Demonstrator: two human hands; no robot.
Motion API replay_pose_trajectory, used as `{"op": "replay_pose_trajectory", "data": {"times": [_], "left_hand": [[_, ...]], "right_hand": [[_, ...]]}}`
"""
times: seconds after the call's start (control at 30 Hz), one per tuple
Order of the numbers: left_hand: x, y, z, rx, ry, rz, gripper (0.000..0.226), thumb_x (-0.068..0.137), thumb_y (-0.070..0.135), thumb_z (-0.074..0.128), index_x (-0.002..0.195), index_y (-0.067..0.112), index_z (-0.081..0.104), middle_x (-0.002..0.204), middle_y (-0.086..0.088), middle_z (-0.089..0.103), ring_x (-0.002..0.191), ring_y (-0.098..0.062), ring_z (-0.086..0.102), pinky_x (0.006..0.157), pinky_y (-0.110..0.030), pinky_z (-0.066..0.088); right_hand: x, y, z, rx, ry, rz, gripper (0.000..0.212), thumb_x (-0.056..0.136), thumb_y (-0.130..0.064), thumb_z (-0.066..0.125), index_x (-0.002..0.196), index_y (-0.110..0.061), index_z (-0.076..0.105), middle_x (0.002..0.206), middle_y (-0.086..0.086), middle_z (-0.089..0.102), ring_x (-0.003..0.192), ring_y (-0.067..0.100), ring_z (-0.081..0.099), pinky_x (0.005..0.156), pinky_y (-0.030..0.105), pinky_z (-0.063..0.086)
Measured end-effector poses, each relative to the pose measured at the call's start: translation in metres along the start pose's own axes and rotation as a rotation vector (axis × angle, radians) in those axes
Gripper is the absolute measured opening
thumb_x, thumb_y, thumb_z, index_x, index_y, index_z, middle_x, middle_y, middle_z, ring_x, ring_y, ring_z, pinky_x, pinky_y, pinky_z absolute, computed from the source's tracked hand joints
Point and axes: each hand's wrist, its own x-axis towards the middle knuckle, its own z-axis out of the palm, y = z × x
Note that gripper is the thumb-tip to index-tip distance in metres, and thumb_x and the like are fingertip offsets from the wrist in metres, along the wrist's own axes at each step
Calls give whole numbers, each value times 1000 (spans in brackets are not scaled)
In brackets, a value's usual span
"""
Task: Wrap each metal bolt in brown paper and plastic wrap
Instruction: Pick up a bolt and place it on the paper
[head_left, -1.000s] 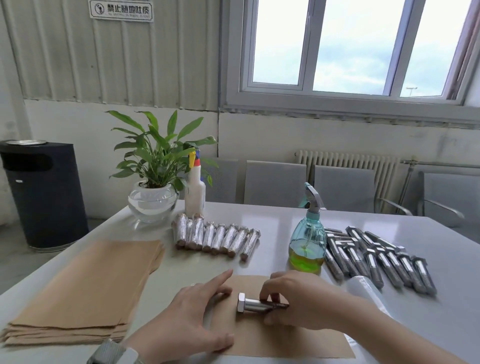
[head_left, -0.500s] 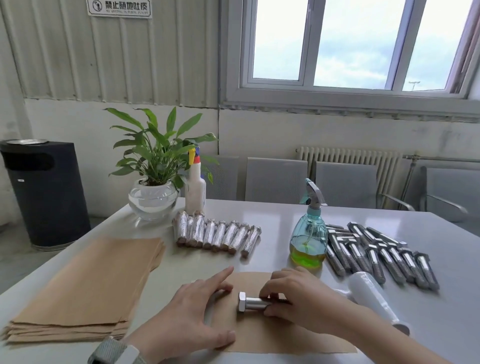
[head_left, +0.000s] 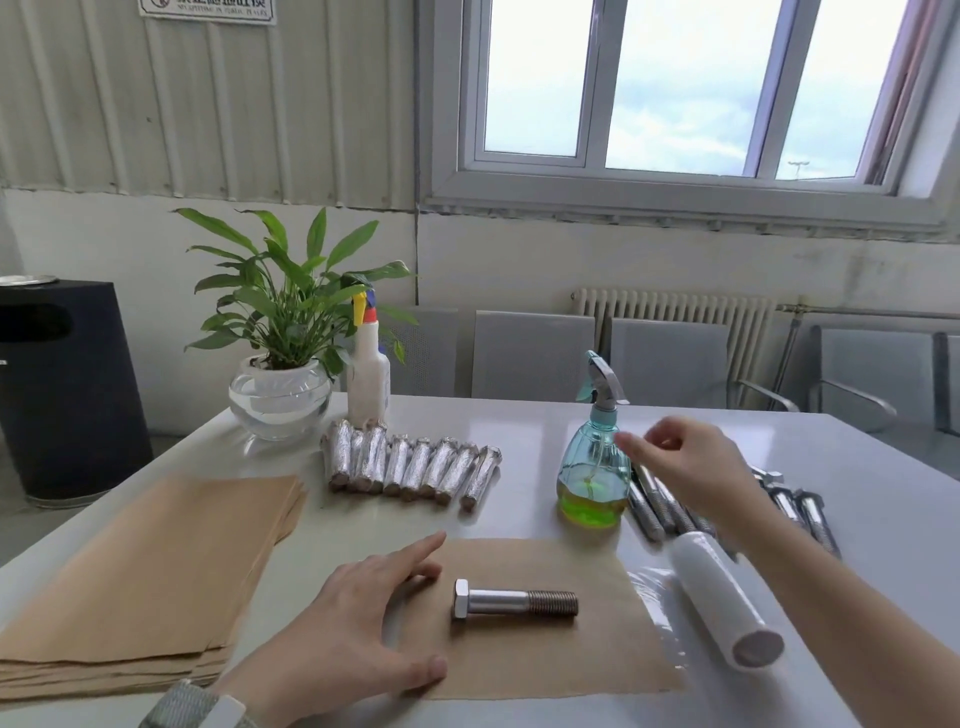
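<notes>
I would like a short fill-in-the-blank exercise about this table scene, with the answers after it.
1. The bare bolt lies on a single sheet of brown ____.
2. The left hand presses flat on that sheet's ____ edge.
3. The right hand reaches toward the teal spray bottle, whose liquid is ____.
4. The wrapped bolts number ____.

Answers: paper; left; green; eight

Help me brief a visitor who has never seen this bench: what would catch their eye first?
Probably the bare metal bolt lying alone on a brown paper sheet at the near edge, the left hand pressing the sheet beside it. Next, the right hand reaching toward the teal spray bottle with green liquid. Behind, a row of wrapped bolts lies before the potted plant.
</notes>
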Motion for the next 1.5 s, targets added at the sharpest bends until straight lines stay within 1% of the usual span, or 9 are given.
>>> {"op": "replay_pose_trajectory", "data": {"times": [0.1, 0.2, 0.27, 0.43, 0.7, 0.83, 1.07, 1.2, 1.5], "left_hand": [[0, -1, 0, -14, 50, 9, 87, 73, 50, 77, 137, 57, 18, 127, 37, 45, 119, 22, 33, 108, -10, 20], [-1, -4, -1, -37, 163, -19, 70, 79, 46, 73, 135, 56, 30, 121, 35, 52, 117, 20, 34, 102, -7, 22], [-1, -4, -2, -63, 278, -50, 54, 83, 37, 73, 129, 48, 46, 111, 31, 60, 112, 15, 44, 104, -20, 33], [5, -4, -8, -66, 613, -164, 25, 81, 10, 72, 89, 34, 69, 77, 20, 69, 81, 9, 61, 88, -39, 49], [4, 2, -10, -82, 634, -234, 27, 81, 11, 70, 74, 36, 64, 66, 17, 66, 73, 6, 60, 83, -38, 47], [2, 3, -12, -96, 641, -263, 27, 83, 12, 68, 75, 37, 63, 66, 14, 66, 70, 4, 60, 84, -38, 46], [-1, 4, -18, -130, 698, -321, 30, 83, 16, 65, 71, 42, 58, 64, 17, 65, 69, 8, 57, 85, -36, 45], [-3, 0, -20, -137, 734, -380, 31, 83, 15, 64, 71, 42, 56, 61, 19, 62, 68, 4, 55, 85, -38, 46], [-6, -3, -23, -152, 730, -449, 28, 84, 18, 61, 71, 41, 56, 64, 22, 61, 71, -13, 58, 88, -37, 44]], "right_hand": [[32, 16, 0, 114, -136, 135, 74, 73, -55, 75, 129, -16, 49, 117, 4, 60, 103, 21, 60, 84, 41, 53], [53, 15, 17, 241, -271, 95, 102, 71, -43, 82, 151, -17, 25, 151, 5, 37, 137, 23, 37, 107, 39, 37], [61, 11, 31, 329, -288, 36, 98, 68, -40, 84, 148, -20, 31, 145, 3, 44, 134, 21, 41, 98, 30, 43], [68, 4, 57, 450, -144, 51, 44, 76, -24, 82, 112, -22, 57, 85, -3, 63, 74, 7, 63, 58, 15, 46], [52, -32, 40, 448, -62, 4, 31, 82, 4, 54, 105, -15, 63, 96, 8, 71, 60, 8, 69, 54, 17, 46], [28, -68, -5, 334, -261, -86, 32, 81, 2, 59, 99, -23, 67, 100, -2, 74, 80, 23, 73, 80, 39, 56], [-56, -80, -33, -42, -898, 140, 21, 80, -23, 70, 98, -33, 69, 93, -12, 74, 88, 10, 69, 71, 22, 51], [-79, -84, -20, -198, -1015, 140, 27, 72, -33, 73, 79, -57, 64, 94, -8, 67, 82, 13, 55, 69, 27, 39], [-79, -91, -1, -253, -1062, 192, 32, 73, -25, 66, 104, -15, 65, 91, -9, 75, 71, 10, 59, 68, 26, 44]]}}
